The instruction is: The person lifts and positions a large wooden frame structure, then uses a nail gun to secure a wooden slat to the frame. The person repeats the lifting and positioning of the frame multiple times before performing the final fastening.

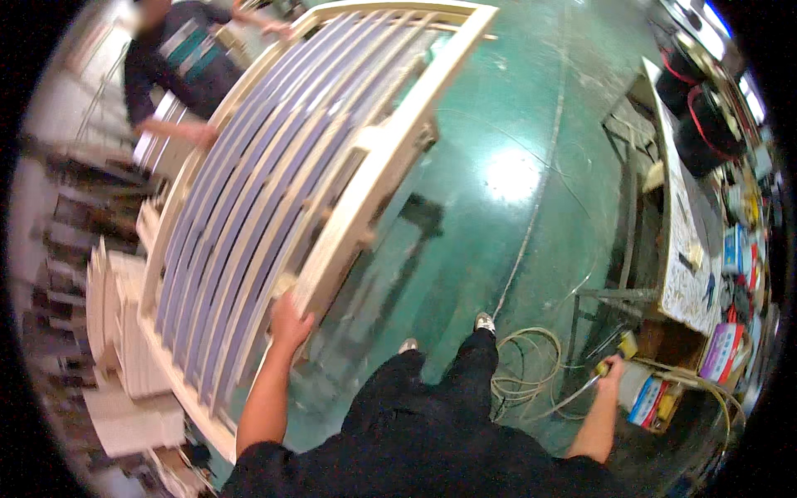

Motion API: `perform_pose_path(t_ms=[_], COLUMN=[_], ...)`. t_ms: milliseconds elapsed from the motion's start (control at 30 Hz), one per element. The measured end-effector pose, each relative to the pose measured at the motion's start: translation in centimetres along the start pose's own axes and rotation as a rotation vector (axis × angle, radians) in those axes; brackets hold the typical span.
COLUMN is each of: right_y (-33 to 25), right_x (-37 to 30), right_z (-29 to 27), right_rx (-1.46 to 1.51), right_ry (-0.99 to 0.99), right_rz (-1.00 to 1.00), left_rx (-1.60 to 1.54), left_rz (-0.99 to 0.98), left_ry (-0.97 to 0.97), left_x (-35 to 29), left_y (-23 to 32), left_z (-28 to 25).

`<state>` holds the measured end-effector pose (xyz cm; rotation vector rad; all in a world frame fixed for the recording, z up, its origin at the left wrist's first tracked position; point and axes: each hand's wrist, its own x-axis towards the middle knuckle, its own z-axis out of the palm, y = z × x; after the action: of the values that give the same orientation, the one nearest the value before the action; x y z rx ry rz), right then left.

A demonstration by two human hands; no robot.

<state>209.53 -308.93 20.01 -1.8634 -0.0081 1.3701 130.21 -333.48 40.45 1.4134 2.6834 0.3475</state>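
Observation:
A large slatted wooden frame (332,141), pale wood with many parallel slats, hangs tilted over the green floor. My left hand (286,319) grips its near right-hand rail close to the lower corner. A person in a dark top (183,58) stands at the far side with a hand (198,133) on the frame's left rail. My right hand (613,368) is low on the right, closed on a small yellow tool (599,368) with a pale hose (531,365) running from it.
Stacks of pale wooden parts (124,332) sit on the left under the frame. A cluttered workbench (689,249) with boxes and cables stands on the right. Coiled hose lies on the green floor (498,166) by my shoes.

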Motion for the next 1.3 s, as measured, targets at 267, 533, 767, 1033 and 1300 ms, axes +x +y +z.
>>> perform_pose_path(t_ms=[267,533,767,1033,1300], right_y=[18.1,23.1,41.1,56.5,68.7], right_x=[-24.0,-38.1,-38.4,-42.9,-50.0], right_z=[-0.6,1.9,2.6,-17.8,-31.6], right_rx=[-0.223,-0.845,-1.092,-1.327,-1.877], right_ry=[-0.223,-0.77,-0.991,-0.758,-0.367], right_rz=[-0.249,-0.434,-0.628,-0.472,-0.385], left_rx=[-0.222,-0.442,-0.047,0.069,-0.002], left_rz=[0.043,0.053,0.036,-0.056,-0.065], left_ry=[-0.12,-0.055,-0.107,-0.26,-0.285], left_x=[-5.6,-27.9,-42.3,-42.6,-41.6], left_y=[-4.4,-13.0,-25.8,-29.2,-29.8], left_z=[-3.5,-10.1,-13.2,-11.0,-10.0])
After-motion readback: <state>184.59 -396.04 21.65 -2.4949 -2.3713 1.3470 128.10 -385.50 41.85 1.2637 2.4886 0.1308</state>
